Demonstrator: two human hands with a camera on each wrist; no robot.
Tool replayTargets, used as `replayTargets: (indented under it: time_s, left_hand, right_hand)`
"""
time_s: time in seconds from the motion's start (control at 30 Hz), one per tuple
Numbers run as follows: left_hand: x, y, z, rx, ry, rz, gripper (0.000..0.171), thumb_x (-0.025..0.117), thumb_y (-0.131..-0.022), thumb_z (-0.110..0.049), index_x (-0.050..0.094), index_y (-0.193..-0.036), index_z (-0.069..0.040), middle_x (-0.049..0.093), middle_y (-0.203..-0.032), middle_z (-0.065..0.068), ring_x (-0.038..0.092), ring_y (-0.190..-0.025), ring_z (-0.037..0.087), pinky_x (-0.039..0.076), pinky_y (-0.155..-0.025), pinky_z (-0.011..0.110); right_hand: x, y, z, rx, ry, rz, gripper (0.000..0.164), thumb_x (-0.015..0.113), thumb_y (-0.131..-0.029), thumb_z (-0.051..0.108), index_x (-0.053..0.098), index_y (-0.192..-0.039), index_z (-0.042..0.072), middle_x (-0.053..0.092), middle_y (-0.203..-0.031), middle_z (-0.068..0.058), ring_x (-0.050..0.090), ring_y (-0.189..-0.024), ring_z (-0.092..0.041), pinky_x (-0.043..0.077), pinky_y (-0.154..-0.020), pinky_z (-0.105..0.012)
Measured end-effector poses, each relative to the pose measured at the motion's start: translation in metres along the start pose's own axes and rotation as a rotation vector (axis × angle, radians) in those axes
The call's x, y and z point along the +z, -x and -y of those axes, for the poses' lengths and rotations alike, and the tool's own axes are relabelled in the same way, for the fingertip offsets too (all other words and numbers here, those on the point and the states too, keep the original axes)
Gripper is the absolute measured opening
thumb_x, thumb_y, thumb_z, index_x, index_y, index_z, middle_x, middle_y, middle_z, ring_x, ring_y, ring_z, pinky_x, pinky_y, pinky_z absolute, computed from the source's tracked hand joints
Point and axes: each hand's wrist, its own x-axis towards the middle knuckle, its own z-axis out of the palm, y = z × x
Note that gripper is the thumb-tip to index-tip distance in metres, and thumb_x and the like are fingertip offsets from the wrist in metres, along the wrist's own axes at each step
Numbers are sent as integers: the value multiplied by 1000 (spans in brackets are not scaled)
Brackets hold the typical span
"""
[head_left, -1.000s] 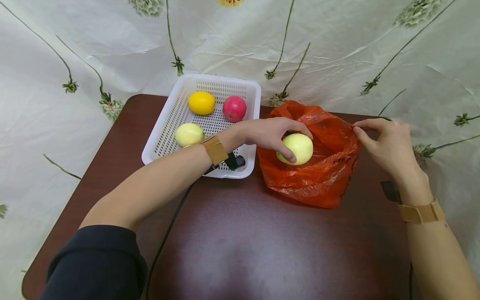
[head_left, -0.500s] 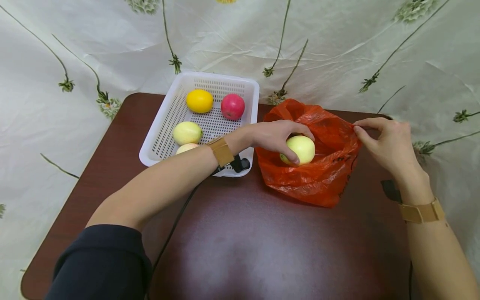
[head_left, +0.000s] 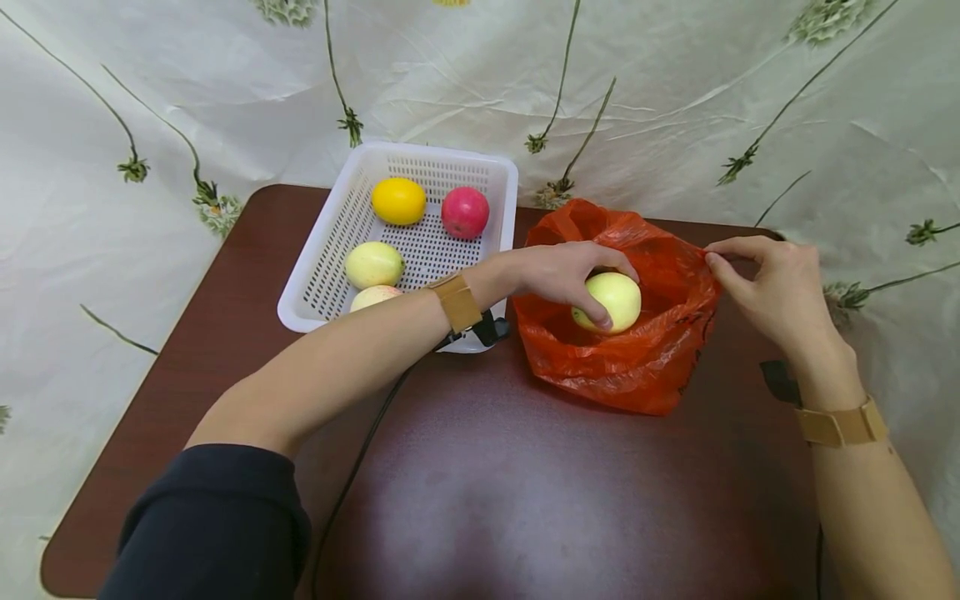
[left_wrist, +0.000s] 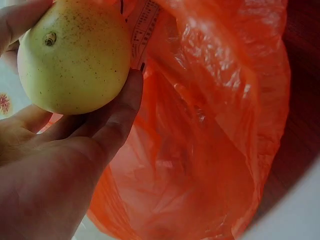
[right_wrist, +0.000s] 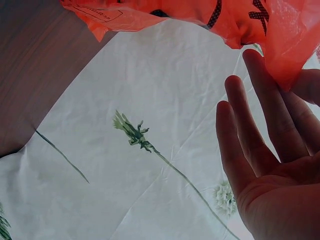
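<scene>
A: State?
B: Left hand point(head_left: 557, 272): fingers curled round the yellow-green apple point(head_left: 619, 300), over the mouth of the red plastic bag point(head_left: 618, 375); right hand point(head_left: 783, 287) pinches its rim.
A: Risk?
B: Thin, slack film. If that pinch slips, mouth could collapse; apple might roll onto the desk point(head_left: 570, 500).

left hand point(head_left: 562, 273) grips fruit point(head_left: 617, 303) — right hand point(head_left: 783, 287) pinches bag point(head_left: 626, 379).

Three views: one sat high, two close.
Head cam looked forward and down over surface point(head_left: 480, 500) and red bag point(head_left: 645, 371); left wrist cam faced the bag past left hand point(head_left: 564, 273); right wrist cam faced cloth point(right_wrist: 150, 80) past right hand point(head_left: 782, 290); all three caught the bag.
</scene>
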Motion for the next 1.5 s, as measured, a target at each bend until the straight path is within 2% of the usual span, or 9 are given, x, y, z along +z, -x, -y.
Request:
replayTargets:
  time_s: [0.33,0.8,1.0,1.23,1.5]
  left_hand:
    - [7,-10,-2,-17,31,3,57,80,-76,-32,55,-127,-21,56,-117,-5,50,-105,12,44,-86,23]
    - [19,-23,-9,-20,45,17,56,79,-77,-32,55,-126,-19,57,-117,-5,49,-106,12,45,-86,23]
    - [24,-28,-9,-37,46,22,58,79,-76,-32,55,-126,-18,57,-117,-4,50,-105,12,44,-85,23]
    - [33,-29,-9,-44,67,7,57,79,-76,-30,55,-125,-16,57,-116,-3,50,-104,13,45,-84,22]
    - [48,-32,-13,-56,99,-22,57,78,-77,-29,54,-126,-15,57,-117,-3,51,-103,13,45,-83,21]
  right_hand:
    - [1,2,-3,0,-7,1,21,64,-91,27,75,-102,12,72,-92,-12,33,-55,-13,23,-49,-26]
    - [-1,2,-4,-13,-9,-14,20,65,-90,26,75,-101,13,73,-91,-11,28,-50,-7,21,-48,-26]
    - [-2,4,-6,-7,-5,9,22,64,-91,27,75,-103,13,72,-93,-12,26,-45,-12,21,-42,-26]
    - [-4,6,-3,-17,-19,13,21,64,-91,27,75,-103,13,72,-87,-11,23,-41,-15,19,-38,-26]
    - [-5,8,-2,-1,-20,25,23,62,-92,29,74,-104,14,72,-88,-10,28,-48,-20,21,-41,-27]
